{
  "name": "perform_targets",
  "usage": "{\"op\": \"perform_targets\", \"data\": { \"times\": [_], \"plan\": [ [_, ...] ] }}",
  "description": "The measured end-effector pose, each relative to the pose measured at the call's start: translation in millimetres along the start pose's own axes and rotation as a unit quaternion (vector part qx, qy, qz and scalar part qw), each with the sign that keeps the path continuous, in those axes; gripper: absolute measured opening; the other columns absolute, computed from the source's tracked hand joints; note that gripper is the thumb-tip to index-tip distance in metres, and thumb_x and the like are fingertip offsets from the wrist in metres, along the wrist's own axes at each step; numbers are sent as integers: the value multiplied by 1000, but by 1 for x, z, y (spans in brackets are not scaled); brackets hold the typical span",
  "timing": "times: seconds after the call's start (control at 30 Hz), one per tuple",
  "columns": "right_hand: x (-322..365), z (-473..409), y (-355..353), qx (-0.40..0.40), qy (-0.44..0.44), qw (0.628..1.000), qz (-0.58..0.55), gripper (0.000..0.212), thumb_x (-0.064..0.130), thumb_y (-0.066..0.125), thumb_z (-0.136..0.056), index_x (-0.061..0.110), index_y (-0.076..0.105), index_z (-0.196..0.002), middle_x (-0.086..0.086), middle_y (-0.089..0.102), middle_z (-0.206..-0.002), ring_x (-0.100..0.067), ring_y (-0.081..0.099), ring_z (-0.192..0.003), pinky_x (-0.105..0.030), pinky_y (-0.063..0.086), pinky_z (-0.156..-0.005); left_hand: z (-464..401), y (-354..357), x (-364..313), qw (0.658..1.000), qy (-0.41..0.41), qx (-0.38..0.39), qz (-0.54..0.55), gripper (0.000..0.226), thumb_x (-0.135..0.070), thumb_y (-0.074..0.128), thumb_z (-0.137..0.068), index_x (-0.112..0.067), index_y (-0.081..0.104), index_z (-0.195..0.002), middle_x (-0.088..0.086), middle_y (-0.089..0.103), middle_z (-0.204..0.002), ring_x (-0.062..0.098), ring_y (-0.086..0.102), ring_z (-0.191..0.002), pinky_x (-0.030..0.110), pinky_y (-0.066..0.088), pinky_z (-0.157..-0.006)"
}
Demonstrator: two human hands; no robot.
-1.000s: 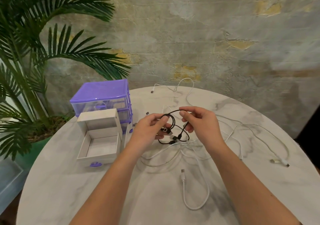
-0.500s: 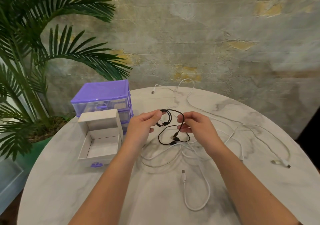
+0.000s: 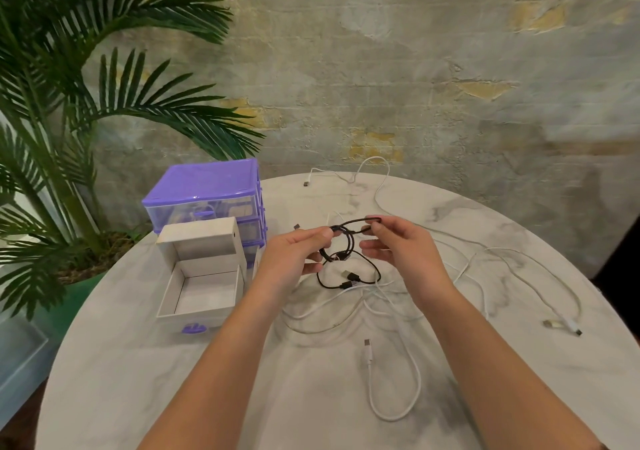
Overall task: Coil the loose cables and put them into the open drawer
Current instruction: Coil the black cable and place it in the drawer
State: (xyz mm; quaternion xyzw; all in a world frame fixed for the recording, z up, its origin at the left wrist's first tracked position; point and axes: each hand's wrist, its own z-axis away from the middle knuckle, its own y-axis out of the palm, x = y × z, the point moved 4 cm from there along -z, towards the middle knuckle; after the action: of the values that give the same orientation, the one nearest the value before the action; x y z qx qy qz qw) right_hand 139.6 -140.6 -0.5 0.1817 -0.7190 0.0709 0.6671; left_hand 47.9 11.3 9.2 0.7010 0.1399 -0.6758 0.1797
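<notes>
Black cable (image 3: 349, 241) hangs in small loops at the centre of the frame, above the marble table (image 3: 138, 380), pinched from both sides. At far left stands a palm plant (image 3: 69, 103). Right of it, the purple drawer unit (image 3: 207, 190) sits at the table's left edge, its open drawer (image 3: 202, 297) pulled forward. The left hand (image 3: 294, 255) pinches the gathered loops between thumb and fingers; the right hand (image 3: 401, 245) grips the cable's upper strand, fingers curled. The cable's lower loop and plugs dangle onto white cables (image 3: 391, 380) that sprawl across the table's centre and right side.
</notes>
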Motion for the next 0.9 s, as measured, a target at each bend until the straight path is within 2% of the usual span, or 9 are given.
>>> {"op": "perform_targets", "data": {
  "times": [0.13,0.27,0.33,0.47,0.57,0.67,0.73,0.8,0.9],
  "plan": [
    [4,5,3,16,6,1000,-26,16,14,50,-100,14,66,-104,-4,70,-88,-15,62,-69,-23,54,-65,1,3,-1,1000,11,-1,7,11,-17,66,-89,-15,74,-95,0,63,-81,4,52,-57,17,53,-59],
    [0,6,3,29,38,999,-9,17,21,51,-100,20,66,-108,3,73,-83,-9,59,-65,-22,47,-63,2,5,-1,1000,11,7,20,15,-14,67,-88,-9,74,-100,2,64,-79,4,55,-54,17,54,-60],
    [-2,5,4,39,56,998,1,16,23,52,-100,22,67,-107,5,72,-82,-9,57,-64,-23,43,-62,2,6,0,1000,7,12,23,11,-15,67,-88,-13,75,-95,-1,67,-77,5,58,-56,18,55,-62],
    [-2,6,9,90,90,992,-24,20,17,52,-97,18,66,-112,-1,70,-88,-10,49,-61,-24,34,-60,2,5,0,999,7,-5,31,9,-16,68,-88,-19,76,-87,-3,70,-76,7,59,-58,19,56,-64],
    [0,9,15,121,85,989,-21,32,15,65,-87,19,64,-118,3,65,-82,-9,43,-61,-24,31,-60,2,5,-1,1000,13,-7,27,9,-17,68,-88,-16,76,-92,0,70,-82,7,59,-59,19,56,-64],
    [1,12,19,118,49,991,48,46,16,75,-81,24,59,-124,11,60,-70,-7,45,-61,-24,34,-61,3,6,-1,1000,26,-2,14,15,-19,67,-88,-13,75,-99,1,71,-84,7,58,-61,19,57,-67],
    [2,13,22,110,30,991,67,52,10,75,-81,26,56,-127,8,66,-78,-8,54,-64,-26,43,-64,3,4,-1,999,37,-14,-2,15,-21,67,-88,-15,76,-100,-5,72,-80,5,57,-62,16,53,-68],
    [2,13,23,103,20,992,65,57,4,74,-81,26,54,-129,1,67,-90,-14,63,-72,-34,55,-71,1,2,-1,998,49,-32,-24,16,-23,67,-88,-18,76,-100,-9,71,-78,2,56,-63,11,47,-64],
    [2,15,25,93,18,993,74,61,-1,72,-80,24,52,-131,-7,64,-103,-21,65,-71,-46,56,-85,0,1,1,997,55,-38,-31,18,-24,67,-88,-16,76,-102,-6,70,-82,2,55,-63,11,46,-64]
  ]
}}
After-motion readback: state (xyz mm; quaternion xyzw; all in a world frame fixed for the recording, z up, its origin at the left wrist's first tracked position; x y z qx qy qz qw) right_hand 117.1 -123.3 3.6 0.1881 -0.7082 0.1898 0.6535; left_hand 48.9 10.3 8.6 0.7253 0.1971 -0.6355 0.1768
